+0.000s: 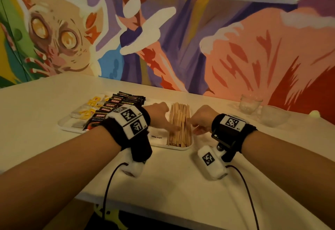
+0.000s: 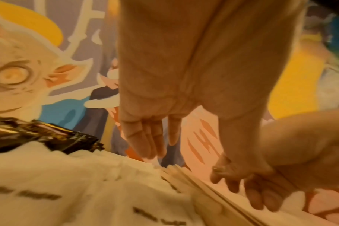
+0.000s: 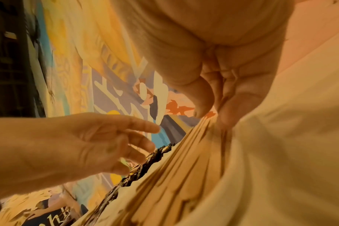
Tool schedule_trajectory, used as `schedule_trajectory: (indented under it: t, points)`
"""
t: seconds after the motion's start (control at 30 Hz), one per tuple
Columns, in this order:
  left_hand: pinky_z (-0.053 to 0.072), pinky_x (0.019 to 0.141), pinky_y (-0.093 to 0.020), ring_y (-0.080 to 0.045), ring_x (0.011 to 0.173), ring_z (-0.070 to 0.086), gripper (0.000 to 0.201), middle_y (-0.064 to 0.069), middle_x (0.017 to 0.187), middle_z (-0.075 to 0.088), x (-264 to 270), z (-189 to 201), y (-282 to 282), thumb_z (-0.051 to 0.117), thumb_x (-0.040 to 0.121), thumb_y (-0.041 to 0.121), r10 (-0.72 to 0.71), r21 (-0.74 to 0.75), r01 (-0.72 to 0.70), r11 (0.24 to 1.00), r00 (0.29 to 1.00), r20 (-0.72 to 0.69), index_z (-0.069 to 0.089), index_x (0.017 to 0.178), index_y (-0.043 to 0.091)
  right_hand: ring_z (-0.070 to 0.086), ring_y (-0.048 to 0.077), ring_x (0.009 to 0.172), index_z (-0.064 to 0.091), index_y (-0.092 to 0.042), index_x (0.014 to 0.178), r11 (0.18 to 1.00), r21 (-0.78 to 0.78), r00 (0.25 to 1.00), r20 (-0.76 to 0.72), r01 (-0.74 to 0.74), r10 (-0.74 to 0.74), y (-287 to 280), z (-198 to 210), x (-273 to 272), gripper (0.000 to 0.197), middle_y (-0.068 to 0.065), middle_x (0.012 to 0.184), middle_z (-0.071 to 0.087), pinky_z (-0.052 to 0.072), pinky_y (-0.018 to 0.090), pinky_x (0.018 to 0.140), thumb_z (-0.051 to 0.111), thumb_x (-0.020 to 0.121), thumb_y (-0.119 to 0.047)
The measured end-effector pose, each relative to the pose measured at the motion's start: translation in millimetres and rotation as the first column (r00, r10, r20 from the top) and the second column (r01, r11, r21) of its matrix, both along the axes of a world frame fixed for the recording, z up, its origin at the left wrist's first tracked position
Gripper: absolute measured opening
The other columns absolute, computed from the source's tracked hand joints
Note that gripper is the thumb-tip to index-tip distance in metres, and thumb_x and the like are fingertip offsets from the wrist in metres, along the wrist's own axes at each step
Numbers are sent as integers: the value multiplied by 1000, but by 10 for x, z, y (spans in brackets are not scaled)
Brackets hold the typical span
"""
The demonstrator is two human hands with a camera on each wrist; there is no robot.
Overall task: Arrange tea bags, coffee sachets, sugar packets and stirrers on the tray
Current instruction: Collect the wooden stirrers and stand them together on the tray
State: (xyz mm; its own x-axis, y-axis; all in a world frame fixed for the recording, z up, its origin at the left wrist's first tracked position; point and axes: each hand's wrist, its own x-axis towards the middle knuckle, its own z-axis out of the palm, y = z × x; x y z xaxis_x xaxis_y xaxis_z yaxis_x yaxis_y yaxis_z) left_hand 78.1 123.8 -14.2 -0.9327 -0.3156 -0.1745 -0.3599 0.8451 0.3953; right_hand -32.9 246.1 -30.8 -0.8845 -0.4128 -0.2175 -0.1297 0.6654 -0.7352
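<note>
A white tray (image 1: 174, 147) on the table holds yellow-tagged tea bags (image 1: 90, 106) at its left, black coffee sachets (image 1: 116, 103), white sugar packets (image 1: 157, 135) and a pile of wooden stirrers (image 1: 179, 122) at its right end. My left hand (image 1: 170, 127) lies over the sugar packets, its straight fingers (image 2: 151, 137) hanging loose and its thumb against the stirrers' (image 2: 184, 175) left side. At the pile's right side my right hand (image 1: 193, 125) pinches the stirrers (image 3: 184, 168) between thumb (image 3: 199, 99) and fingers. The left arm hides part of the coffee sachets.
Two clear glass cups (image 1: 251, 103) (image 1: 273, 115) and a small pale-green object (image 1: 315, 114) stand at the back right. A painted mural wall rises just behind the table. Cables hang from both wrists over the table's front edge (image 1: 163, 209).
</note>
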Motion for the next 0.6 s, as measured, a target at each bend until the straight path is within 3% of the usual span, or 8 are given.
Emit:
schedule_trajectory:
  t: [0.1, 0.17, 0.23, 0.3, 0.37, 0.47, 0.53, 0.6]
  points:
    - [43, 92, -30, -19, 108, 54, 59, -5, 126, 55, 190, 12, -177, 60, 85, 49, 159, 81, -144, 986, 962, -223, 47, 130, 13, 59, 24, 54, 54, 4, 101, 997, 53, 997, -55, 51, -48, 65, -9, -40, 22, 13, 82, 56, 55, 32, 53, 55, 92, -16]
    - [42, 79, -25, -13, 83, 55, 34, -5, 102, 64, 370, 38, -260, 57, 90, 40, 203, 85, -185, 979, 924, -324, 63, 105, 10, 59, 26, 54, 50, 3, 93, 994, 101, 999, -5, 48, -48, 129, -31, -34, 16, 14, 81, 56, 57, 36, 55, 50, 94, -13]
    - [42, 63, -23, -9, 63, 52, 27, -1, 75, 63, 575, 44, -305, 55, 93, 32, 264, 118, -238, 964, 912, -316, 65, 82, 9, 55, 24, 43, 49, 2, 80, 995, 86, 993, 110, 42, -52, 185, -65, -15, 16, 16, 70, 53, 51, 29, 42, 47, 95, -6]
    - [44, 58, -22, -9, 55, 53, 30, 2, 63, 61, 754, 17, -341, 53, 93, 28, 303, 95, -289, 953, 931, -206, 62, 71, 9, 48, 20, 31, 51, 1, 72, 999, 37, 984, 180, 4, -10, 220, -96, 37, 20, 16, 54, 52, 44, 24, 39, 45, 91, 5]
    - [46, 61, -21, -11, 58, 56, 30, 1, 67, 64, 905, -15, -357, 51, 94, 28, 312, 12, -312, 950, 947, -72, 67, 78, 7, 52, 18, 29, 52, 2, 68, 996, 49, 984, 167, -74, 65, 176, -108, 88, 23, 14, 45, 55, 48, 25, 38, 45, 89, 8]
    - [41, 61, -22, -19, 88, 59, 35, -6, 100, 63, 1067, -27, -326, 45, 96, 29, 277, -198, -248, 948, 951, 138, 64, 113, 5, 61, 22, 44, 51, 4, 73, 990, 35, 982, 138, -135, 129, 94, -103, 120, 21, 18, 66, 56, 53, 28, 41, 43, 91, 10]
    - [41, 81, -26, -22, 119, 51, 42, -6, 132, 52, 1120, -53, -348, 43, 97, 30, 252, -294, -181, 939, 941, 226, 51, 132, 9, 60, 28, 61, 53, 7, 82, 990, 13, 975, 173, -143, 139, 0, -96, 128, 16, 20, 77, 55, 53, 29, 40, 41, 91, 13]
    - [34, 102, -32, -23, 132, 40, 48, -5, 145, 41, 1130, -83, -416, 44, 97, 33, 256, -322, -156, 934, 920, 298, 42, 139, 11, 58, 29, 66, 54, 7, 91, 988, -16, 964, 215, -155, 155, -130, -91, 163, 14, 21, 81, 54, 53, 30, 40, 42, 90, 15]
